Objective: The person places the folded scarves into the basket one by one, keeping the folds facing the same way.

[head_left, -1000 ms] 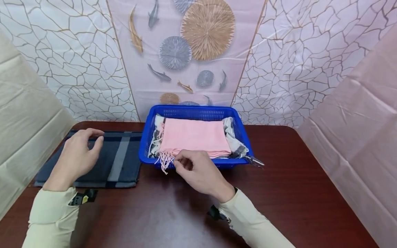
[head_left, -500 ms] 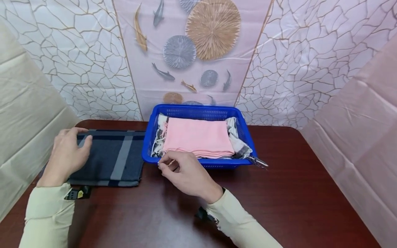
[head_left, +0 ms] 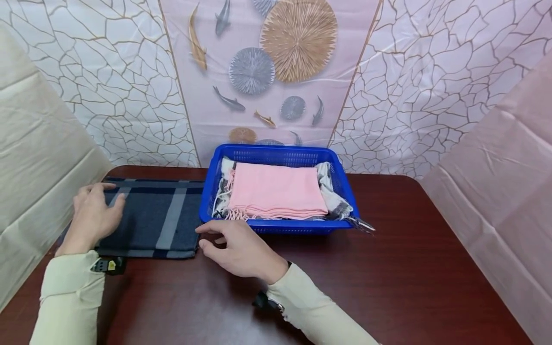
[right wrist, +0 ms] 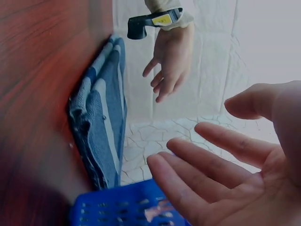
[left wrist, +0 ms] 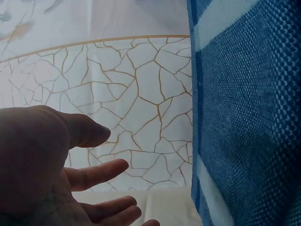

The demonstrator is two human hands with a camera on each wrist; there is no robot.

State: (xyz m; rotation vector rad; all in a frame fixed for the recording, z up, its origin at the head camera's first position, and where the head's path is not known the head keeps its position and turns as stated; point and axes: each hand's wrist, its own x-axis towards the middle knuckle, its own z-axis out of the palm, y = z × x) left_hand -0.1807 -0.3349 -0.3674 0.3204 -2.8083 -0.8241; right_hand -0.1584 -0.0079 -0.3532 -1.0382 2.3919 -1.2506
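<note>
Underneath, dark wooden table (head_left: 409, 268), crackle-patterned backdrop (head_left: 422, 86).

hands: 2 (head_left: 92, 215) (head_left: 239, 247) | basket: 1 (head_left: 276, 155) | pink scarf: 1 (head_left: 276, 189) | patterned scarf: 1 (head_left: 334, 203) | navy scarf: 1 (head_left: 159, 220) | worktop: 1 (head_left: 409, 268)
</note>
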